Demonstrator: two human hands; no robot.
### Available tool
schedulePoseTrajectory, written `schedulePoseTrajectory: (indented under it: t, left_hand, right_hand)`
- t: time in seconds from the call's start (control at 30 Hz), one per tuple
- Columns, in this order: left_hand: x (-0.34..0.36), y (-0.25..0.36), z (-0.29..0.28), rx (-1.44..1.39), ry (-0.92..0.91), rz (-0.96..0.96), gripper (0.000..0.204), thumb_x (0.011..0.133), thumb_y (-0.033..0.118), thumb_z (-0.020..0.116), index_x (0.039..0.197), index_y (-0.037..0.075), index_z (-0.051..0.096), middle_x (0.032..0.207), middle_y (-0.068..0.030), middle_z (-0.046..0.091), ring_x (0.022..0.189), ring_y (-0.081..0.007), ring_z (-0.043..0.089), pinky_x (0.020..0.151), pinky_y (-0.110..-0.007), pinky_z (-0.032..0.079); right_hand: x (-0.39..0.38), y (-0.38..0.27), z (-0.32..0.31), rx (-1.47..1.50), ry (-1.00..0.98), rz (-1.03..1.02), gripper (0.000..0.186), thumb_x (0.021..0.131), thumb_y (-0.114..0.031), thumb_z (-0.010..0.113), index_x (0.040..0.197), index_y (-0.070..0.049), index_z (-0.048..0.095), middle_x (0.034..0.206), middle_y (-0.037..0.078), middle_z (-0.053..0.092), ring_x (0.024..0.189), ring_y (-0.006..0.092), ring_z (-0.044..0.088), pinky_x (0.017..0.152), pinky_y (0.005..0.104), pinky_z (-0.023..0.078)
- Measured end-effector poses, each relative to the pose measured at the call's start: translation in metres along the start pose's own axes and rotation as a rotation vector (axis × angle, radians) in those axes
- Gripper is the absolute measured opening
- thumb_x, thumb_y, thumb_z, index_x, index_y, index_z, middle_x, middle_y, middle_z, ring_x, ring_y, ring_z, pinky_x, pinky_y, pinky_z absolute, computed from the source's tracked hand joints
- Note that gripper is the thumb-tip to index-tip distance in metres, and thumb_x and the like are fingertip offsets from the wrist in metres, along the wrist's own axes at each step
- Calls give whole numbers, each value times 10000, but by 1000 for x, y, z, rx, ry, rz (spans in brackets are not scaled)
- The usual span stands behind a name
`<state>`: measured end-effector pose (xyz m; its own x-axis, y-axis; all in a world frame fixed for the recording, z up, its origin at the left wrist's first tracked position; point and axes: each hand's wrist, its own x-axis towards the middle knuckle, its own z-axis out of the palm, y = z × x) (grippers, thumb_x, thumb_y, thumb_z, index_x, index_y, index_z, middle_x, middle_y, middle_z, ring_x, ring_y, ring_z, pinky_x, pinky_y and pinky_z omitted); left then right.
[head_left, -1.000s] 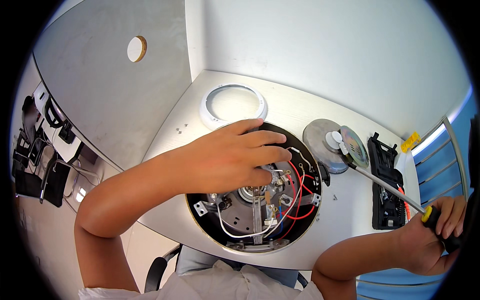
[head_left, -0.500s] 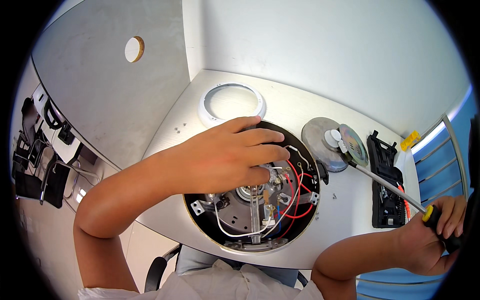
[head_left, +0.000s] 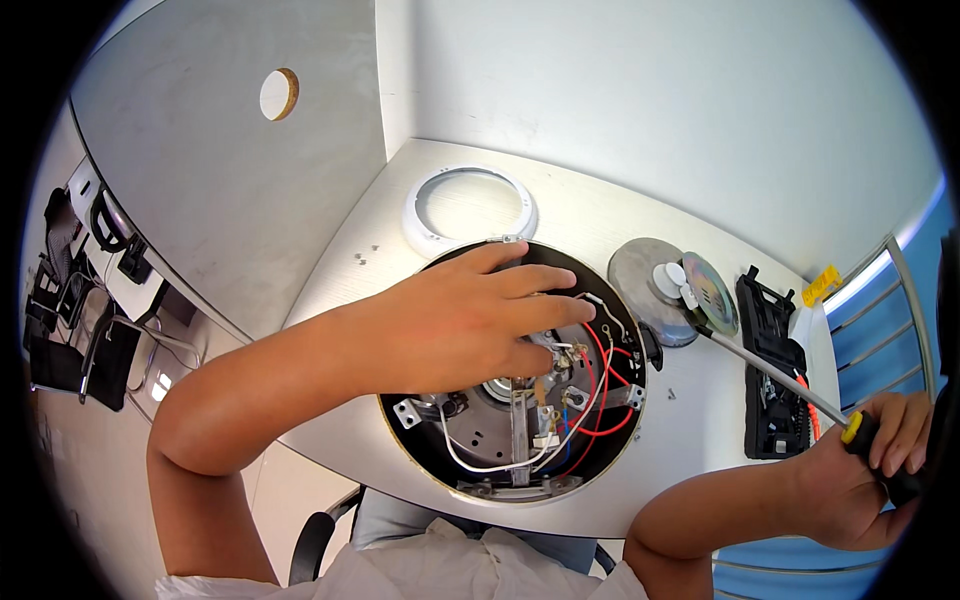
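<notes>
My left hand (head_left: 460,325) reaches over an upturned round appliance body (head_left: 640,375) that looks like an opened rice cooker. Its fingers are spread over the far half of the inside and hold nothing I can see, hiding some of the parts beneath. Red, white and blue wires (head_left: 585,400) and a metal strip (head_left: 519,440) show inside the black shell. At the far right my right hand (head_left: 850,480) is closed around the black and yellow handle of a long screwdriver (head_left: 770,368). The shaft points up and left, away from the appliance body.
Behind the body lies a white plastic ring (head_left: 412,225). To the right are a round grey metal plate (head_left: 635,270), a shiny disc (head_left: 712,292) and an open black tool case (head_left: 775,400). Small screws (head_left: 671,393) lie on the white table (head_left: 700,430). A grey partition (head_left: 220,180) stands left.
The view has shifted slightly, so the table things sit a little farther right. My left fingers have moved slightly right over the inside. My right hand keeps the screwdriver in the same pose.
</notes>
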<state>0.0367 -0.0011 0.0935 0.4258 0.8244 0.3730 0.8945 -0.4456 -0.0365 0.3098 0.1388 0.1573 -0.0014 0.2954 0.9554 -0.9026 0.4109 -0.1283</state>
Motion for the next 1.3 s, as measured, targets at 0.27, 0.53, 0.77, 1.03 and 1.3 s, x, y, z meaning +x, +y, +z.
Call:
schedulePoseTrajectory:
  t: [0.27, 0.53, 0.77, 1.03, 1.3]
  left_hand:
    - [-1, -2, -2, -68, -33, -18, 81, 715, 186, 599, 706, 150, 671, 1304, -23, 480, 1250, -264, 413, 1026, -492, 340]
    - [-3, -4, -8, -79, -62, -13, 92, 710, 207, 611, 728, 155, 685, 1327, -10, 466, 1260, -276, 404, 1017, -512, 347]
    - [-1, -2, -8, -103, -61, -21, 77, 701, 200, 618, 712, 146, 671, 1321, -6, 468, 1252, -273, 413, 1017, -501, 354]
    - [0, -5, -3, -42, -35, 30, 85, 701, 203, 610, 662, 129, 624, 1289, -3, 492, 1231, -272, 435, 1013, -494, 359]
    - [-5, -7, -2, -172, -37, -35, 92, 668, 196, 677, 746, 150, 660, 1333, -45, 458, 1264, -319, 384, 1016, -522, 335]
  right_hand:
    - [2, 4, 1, 82, 164, -131, 250, 700, -126, 518, 822, 52, 390, 732, 126, 362, 584, 167, 344, 520, 254, 284]
    - [1, 5, 2, 123, 115, -99, 269, 695, -129, 523, 832, 54, 380, 746, 128, 362, 593, 169, 344, 522, 255, 290]
    - [2, 3, -1, 105, 151, -111, 261, 701, -132, 520, 825, 43, 371, 753, 130, 362, 598, 171, 340, 535, 264, 293]
    - [1, 6, 7, 175, 126, -74, 250, 719, -132, 520, 827, 35, 368, 748, 127, 361, 596, 170, 343, 532, 265, 290]
    - [-2, 13, 13, 227, 159, 0, 344, 720, -163, 591, 902, 18, 363, 731, 97, 391, 504, 130, 381, 437, 210, 327]
